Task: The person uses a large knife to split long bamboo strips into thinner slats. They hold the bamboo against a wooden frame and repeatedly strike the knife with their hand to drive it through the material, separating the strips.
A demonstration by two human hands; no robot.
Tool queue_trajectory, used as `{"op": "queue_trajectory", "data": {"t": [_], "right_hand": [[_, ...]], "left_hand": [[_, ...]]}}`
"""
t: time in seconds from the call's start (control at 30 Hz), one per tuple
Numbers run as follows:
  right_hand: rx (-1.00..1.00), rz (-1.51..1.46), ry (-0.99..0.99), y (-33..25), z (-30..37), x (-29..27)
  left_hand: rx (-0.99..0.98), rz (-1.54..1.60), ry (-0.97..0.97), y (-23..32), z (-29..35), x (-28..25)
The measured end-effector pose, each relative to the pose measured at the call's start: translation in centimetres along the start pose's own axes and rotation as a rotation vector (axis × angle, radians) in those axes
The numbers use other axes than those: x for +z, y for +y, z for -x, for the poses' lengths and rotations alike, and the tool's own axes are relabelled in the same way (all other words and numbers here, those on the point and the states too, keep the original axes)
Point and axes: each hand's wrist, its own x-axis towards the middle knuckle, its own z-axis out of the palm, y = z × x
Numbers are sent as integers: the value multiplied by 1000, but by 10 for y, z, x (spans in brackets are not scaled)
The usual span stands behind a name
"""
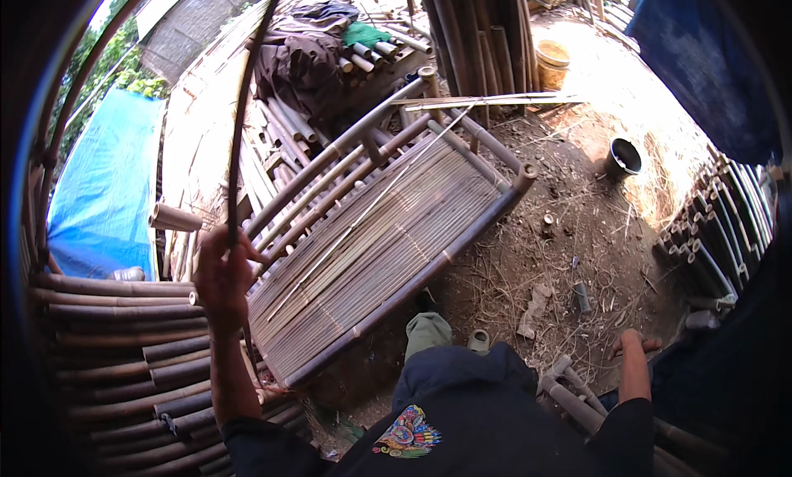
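My left hand [224, 271] is raised at the left, its fingers closed around a long, thin dark strip [239, 130]. The strip rises past the top edge of the view and bends slightly. Just right of that hand stands a bamboo bench [412, 250] with a slatted seat and round pole rails, set at a slant. A thin pale bamboo strip [355, 226] lies lengthwise across its seat. Out at the lower right is my right hand [634, 342], holding nothing that I can see. Its fingers look spread, above a small bamboo frame [575, 403].
Stacked bamboo poles [124, 357] fill the lower left, and cut poles [714, 238] lean at the right. A black bucket [622, 159] and a yellow bucket [552, 63] stand beyond the bench. A blue tarp [107, 184] hangs at the left. Scraps litter the dirt floor.
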Motion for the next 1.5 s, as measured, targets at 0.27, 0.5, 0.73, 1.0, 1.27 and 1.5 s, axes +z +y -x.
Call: {"op": "queue_trajectory", "data": {"t": [0.27, 0.5, 0.73, 1.0, 1.27, 1.5], "right_hand": [[-635, -1738, 144, -212, 132, -125], [-1029, -2216, 514, -326, 266, -333], [-661, -2350, 1158, -291, 211, -516], [-1005, -1986, 895, -475, 304, -505], [-1030, -2015, 844, -588, 351, -469], [-968, -1991, 864, -592, 354, -469]], "left_hand": [[231, 796, 243, -11, -98, -218], [-102, 1066, 1168, -226, -114, -181], [-856, 1211, 1591, -453, -7, -60], [-1426, 742, 1186, -601, 65, 16], [-1510, 512, 1036, -651, 82, -16], [-1509, 465, 1048, -653, 88, -19]]}}
